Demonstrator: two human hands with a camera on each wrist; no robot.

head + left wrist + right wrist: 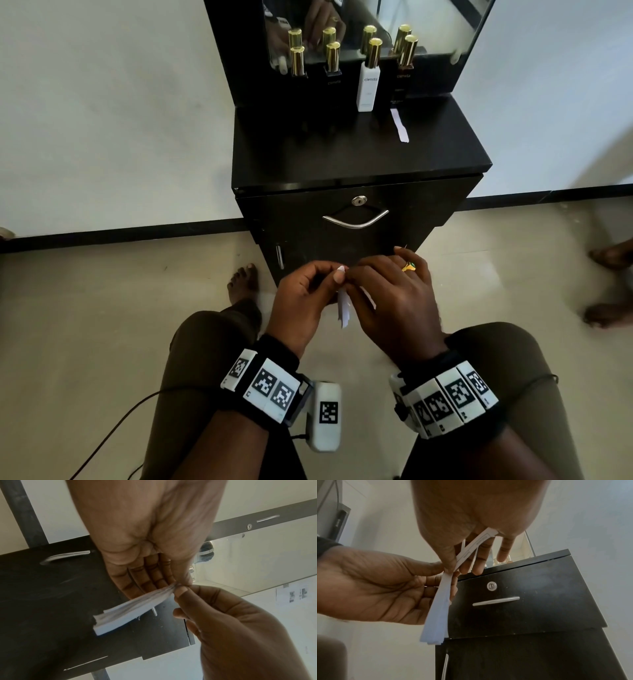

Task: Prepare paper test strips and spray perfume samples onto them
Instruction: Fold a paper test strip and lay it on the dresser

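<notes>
A bundle of white paper strips (343, 308) hangs between my hands, in front of the black cabinet (359, 161). My left hand (337, 275) pinches the bundle (130, 612) at its top end. My right hand (354, 274) pinches one printed strip (476, 545) with thumb and fingers; that strip slants away from the bundle (438, 612) toward my palm. A single strip (399, 125) lies on the cabinet top, before a dark bottle (404, 68). A white perfume bottle (368, 82) and two more dark, gold-capped bottles (298, 61) stand along the mirror.
The cabinet has a locked drawer with a metal handle (356, 221) just beyond my hands. A mirror (376, 24) rises behind the bottles. My knees and a bare foot (243, 277) are below; another person's feet (609, 284) stand at the right. A cable (113, 431) trails on the floor.
</notes>
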